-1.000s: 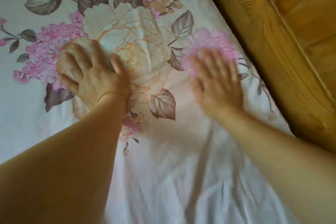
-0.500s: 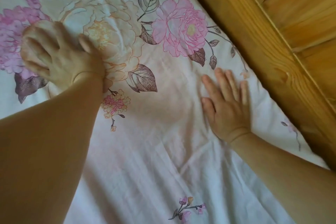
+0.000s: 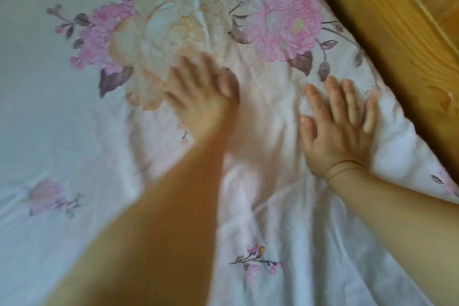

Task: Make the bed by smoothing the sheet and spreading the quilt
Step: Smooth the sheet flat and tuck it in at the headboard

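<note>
So there's one floral sheet [image 3: 285,206] spread over the bed, white with a big printed cluster: one large cream bloom [image 3: 173,27] in the middle and two pink ones flanking it, the sharper pink flower [image 3: 285,22] sitting on the side nearest the wooden bed frame [image 3: 387,32]. Two small pink sprigs show lower down on the fabric, one of them [image 3: 258,258] between the two forearms. No quilt visible from this angle.

Two hands are on the sheet. The left hand [image 3: 201,99] lies palm down just below the cream bloom, fingers spread a bit and fairly straight, though it's motion-blurred so the exact finger shape is hard to call. The right hand [image 3: 340,126] is flat on the fabric below the pink flower, fingers straight and close together, pressing down near the sheet's edge by the frame. A thin band [image 3: 340,169] circles that wrist.

Creases fan out in the sheet between and below the hands, and a ridge runs up through the cream bloom.
</note>
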